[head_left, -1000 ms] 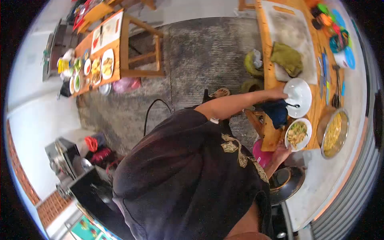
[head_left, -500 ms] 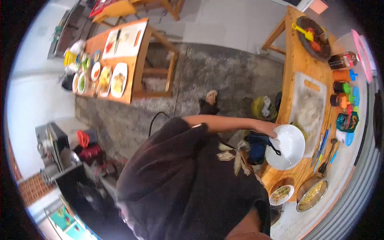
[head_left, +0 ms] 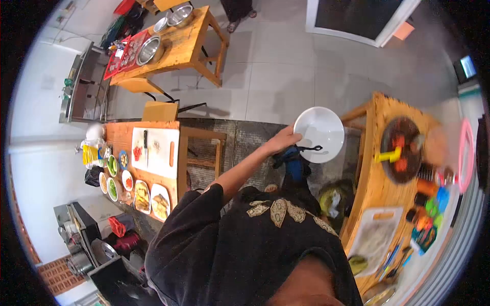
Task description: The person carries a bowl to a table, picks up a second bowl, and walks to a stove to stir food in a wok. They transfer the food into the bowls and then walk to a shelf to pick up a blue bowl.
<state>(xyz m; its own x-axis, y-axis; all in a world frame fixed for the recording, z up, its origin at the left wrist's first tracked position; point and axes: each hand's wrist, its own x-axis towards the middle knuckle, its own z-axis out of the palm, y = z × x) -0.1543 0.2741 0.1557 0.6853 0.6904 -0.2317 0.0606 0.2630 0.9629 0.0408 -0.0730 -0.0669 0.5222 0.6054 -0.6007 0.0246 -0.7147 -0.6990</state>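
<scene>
My left hand grips the rim of a white bowl, its fingers closed at the bowl's left edge. The bowl is held out in front of my body, above the floor, with its inside facing the camera. It looks bare inside. A black strap with a looped end shows against its lower left part, beside a dark blue and black item whose kind I cannot make out. My right hand is out of sight.
On the left table are a cutting board with a knife and plates of food. The right table bears a dark stone mortar, sauce bottles and another board. A back table holds metal bowls; a person's feet stand beyond.
My left hand has carried the white bowl away from the right table and out over the floor. The view has turned, so the back table now shows more.
</scene>
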